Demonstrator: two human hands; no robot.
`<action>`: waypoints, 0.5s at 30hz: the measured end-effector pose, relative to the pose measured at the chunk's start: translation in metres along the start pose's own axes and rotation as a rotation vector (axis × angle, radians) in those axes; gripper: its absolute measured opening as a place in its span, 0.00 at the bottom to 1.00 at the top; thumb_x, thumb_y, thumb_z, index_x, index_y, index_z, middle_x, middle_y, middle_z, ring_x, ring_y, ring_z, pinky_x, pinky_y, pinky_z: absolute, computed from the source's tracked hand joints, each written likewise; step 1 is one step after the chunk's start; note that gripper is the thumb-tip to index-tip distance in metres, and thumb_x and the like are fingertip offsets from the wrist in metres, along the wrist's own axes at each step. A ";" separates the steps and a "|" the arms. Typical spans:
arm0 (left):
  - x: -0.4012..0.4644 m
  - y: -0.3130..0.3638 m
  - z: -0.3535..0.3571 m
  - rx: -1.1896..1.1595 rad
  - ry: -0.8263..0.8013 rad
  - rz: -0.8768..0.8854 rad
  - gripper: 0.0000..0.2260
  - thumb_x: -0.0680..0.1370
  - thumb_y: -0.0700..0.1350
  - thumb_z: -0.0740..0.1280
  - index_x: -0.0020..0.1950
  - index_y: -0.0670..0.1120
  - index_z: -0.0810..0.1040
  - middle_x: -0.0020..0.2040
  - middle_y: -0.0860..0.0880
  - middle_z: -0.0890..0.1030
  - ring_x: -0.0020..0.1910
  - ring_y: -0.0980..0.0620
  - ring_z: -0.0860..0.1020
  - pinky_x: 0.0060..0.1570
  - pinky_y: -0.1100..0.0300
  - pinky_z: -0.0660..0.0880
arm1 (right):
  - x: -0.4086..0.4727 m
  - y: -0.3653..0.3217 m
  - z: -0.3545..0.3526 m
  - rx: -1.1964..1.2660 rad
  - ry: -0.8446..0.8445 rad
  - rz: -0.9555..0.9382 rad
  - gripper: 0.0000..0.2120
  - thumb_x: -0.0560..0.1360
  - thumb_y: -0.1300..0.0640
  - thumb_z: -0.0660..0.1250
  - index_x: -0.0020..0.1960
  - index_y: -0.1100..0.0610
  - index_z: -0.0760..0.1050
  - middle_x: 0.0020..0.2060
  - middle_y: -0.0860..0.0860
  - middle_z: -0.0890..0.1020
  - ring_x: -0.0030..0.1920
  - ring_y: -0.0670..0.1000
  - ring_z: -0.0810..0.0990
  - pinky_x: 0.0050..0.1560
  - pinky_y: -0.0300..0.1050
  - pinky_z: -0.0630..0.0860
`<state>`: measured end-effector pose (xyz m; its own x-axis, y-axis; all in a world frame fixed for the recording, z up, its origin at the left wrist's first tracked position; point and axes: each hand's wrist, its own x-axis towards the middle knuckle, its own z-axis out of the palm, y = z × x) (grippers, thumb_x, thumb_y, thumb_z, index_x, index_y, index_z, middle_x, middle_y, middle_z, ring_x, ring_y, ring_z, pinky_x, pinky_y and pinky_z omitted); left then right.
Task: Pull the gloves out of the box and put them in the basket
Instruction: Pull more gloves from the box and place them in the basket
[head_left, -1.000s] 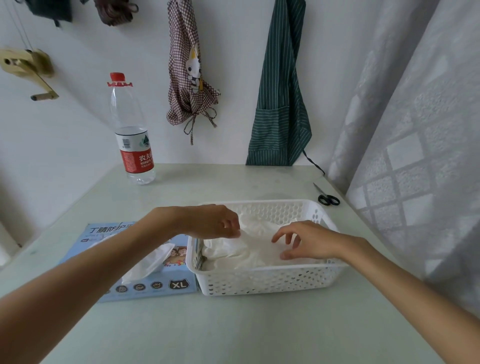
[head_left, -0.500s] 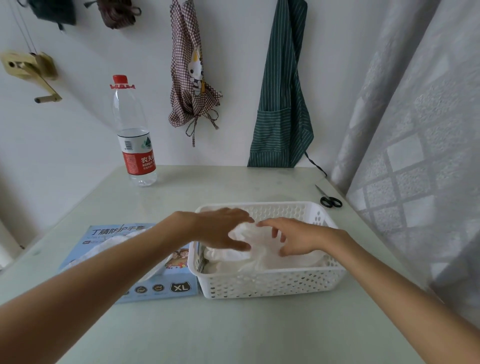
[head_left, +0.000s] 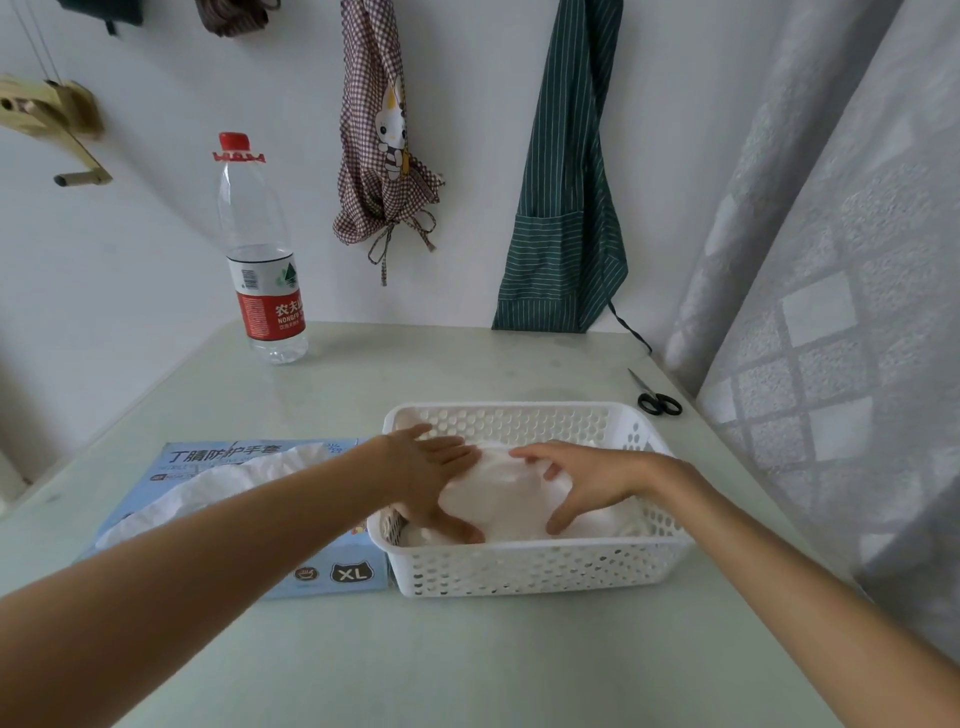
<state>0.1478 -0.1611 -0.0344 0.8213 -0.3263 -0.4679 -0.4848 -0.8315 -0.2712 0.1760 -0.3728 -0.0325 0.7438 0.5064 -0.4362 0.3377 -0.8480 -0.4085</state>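
Head view: gloves sit as a white wad inside the basket, bunched toward its left half and mounded about level with the rim. Left hand lies on the wad's left side, fingers straight and spread, thumb down at the near left corner, pressing rather than gripping. Right hand is on the wad's right side, fingers loosely bent over it, thumb pointing down toward the near wall; can't tell if it pinches any material, looks more like patting it down. 2 hands bracket the wad, nearly touching at the fingertips over its top.

Box lies flat, touching the basket's left wall, long axis running left-right, "XL" end next to the basket. More white glove material bulges from its top opening, left of the basket and partly under the left forearm. Judgement: next pull turns on that; the box lies left of both hands, so the left hand is nearer, with only a short move left across the basket wall to reach the opening.

Beyond the basket: scissors at its far right, bottle far left near the wall, 2 aprons hung above, curtain to the right.
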 end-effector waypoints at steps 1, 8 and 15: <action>-0.004 -0.002 -0.005 -0.095 0.003 -0.001 0.45 0.71 0.74 0.48 0.77 0.48 0.38 0.78 0.51 0.41 0.77 0.53 0.41 0.74 0.50 0.38 | -0.005 0.001 -0.005 0.026 0.034 -0.012 0.40 0.70 0.58 0.74 0.75 0.46 0.56 0.71 0.46 0.64 0.68 0.48 0.67 0.66 0.45 0.70; -0.019 -0.009 -0.005 -0.158 -0.015 0.051 0.28 0.81 0.60 0.43 0.77 0.51 0.37 0.78 0.50 0.42 0.77 0.52 0.44 0.74 0.52 0.40 | -0.028 0.017 -0.028 -0.089 0.163 0.074 0.30 0.74 0.65 0.68 0.71 0.44 0.65 0.66 0.49 0.66 0.60 0.49 0.71 0.44 0.36 0.73; -0.009 0.008 0.008 0.242 -0.098 -0.077 0.30 0.81 0.61 0.44 0.77 0.49 0.37 0.78 0.52 0.41 0.77 0.50 0.44 0.73 0.46 0.38 | -0.025 0.021 0.004 -0.339 0.054 0.192 0.40 0.71 0.72 0.62 0.77 0.46 0.55 0.70 0.50 0.60 0.67 0.53 0.67 0.50 0.37 0.66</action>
<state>0.1341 -0.1609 -0.0388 0.8312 -0.2115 -0.5142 -0.4895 -0.7168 -0.4966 0.1627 -0.4024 -0.0333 0.8383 0.3322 -0.4323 0.3541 -0.9347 -0.0316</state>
